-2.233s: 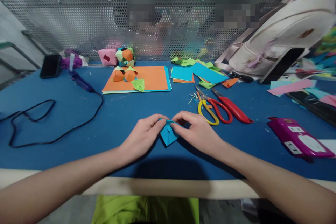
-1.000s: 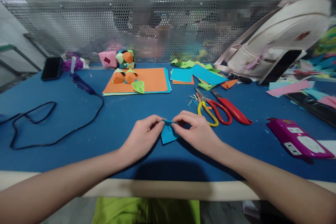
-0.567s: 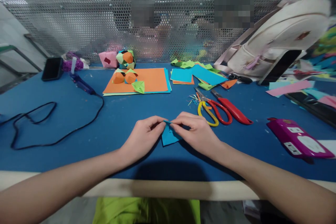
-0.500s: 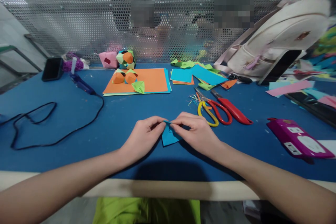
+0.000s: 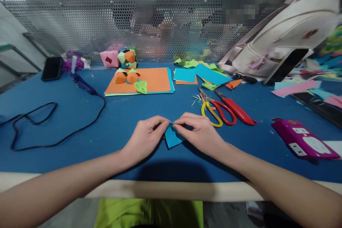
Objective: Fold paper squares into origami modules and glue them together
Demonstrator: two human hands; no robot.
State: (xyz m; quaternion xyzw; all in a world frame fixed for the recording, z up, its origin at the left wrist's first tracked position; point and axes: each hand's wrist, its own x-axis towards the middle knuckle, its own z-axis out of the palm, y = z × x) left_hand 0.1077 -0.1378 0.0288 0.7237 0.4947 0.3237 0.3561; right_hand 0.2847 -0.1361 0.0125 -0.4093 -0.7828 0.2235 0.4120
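A small blue piece of paper is pinched between both hands just above the blue table, near its front edge. My left hand grips its upper left edge between thumb and fingers. Opposite it, my right hand pinches the upper right part and covers that side of the sheet. The paper's lower corner points down toward me. Beyond my right hand lie scissors with one yellow and one red handle, beside a red-handled cutter.
Orange sheets bearing folded paper pieces lie at the back, near a pink paper cube. Blue squares sit right of them. A purple power strip and white backpack stand right; a corded blue tool lies left.
The blue paper has tilted slightly in my fingers, its lower corner shifting a little to the right. Both hands keep their pinch in nearly the same place.
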